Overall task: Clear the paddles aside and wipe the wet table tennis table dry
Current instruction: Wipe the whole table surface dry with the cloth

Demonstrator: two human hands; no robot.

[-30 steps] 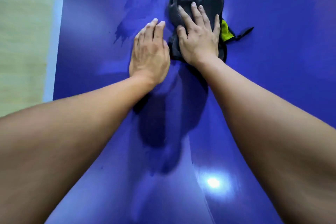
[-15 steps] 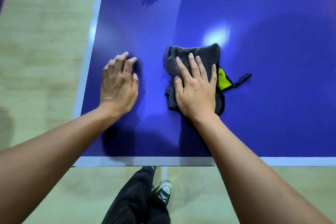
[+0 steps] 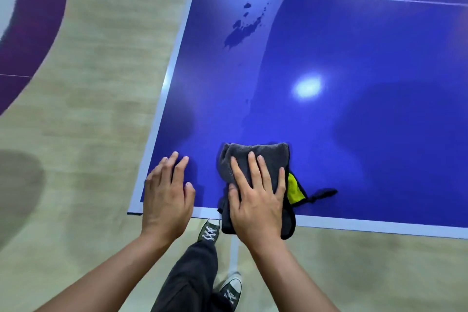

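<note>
A folded grey cloth [image 3: 263,157] with a yellow inner side lies at the near edge of the blue table tennis table [image 3: 354,134], partly hanging over the white border. My right hand [image 3: 255,200] presses flat on the cloth with straight, spread fingers. My left hand [image 3: 166,195] rests flat on the table's near left corner, fingers straight, holding nothing. Dark water patches [image 3: 244,28] sit farther up the table, left of the centre. No paddles are in view.
The table's white edge line [image 3: 162,94] runs along the left and near sides. Beyond it is pale wooden floor [image 3: 88,83] with a purple marking at far left. My leg in dark trousers and green sneakers [image 3: 210,230] stands below the near edge.
Both hands slid back toward me, the right dragging the cloth from the wet patch area to the near edge. The left hand moved to the near left corner.
</note>
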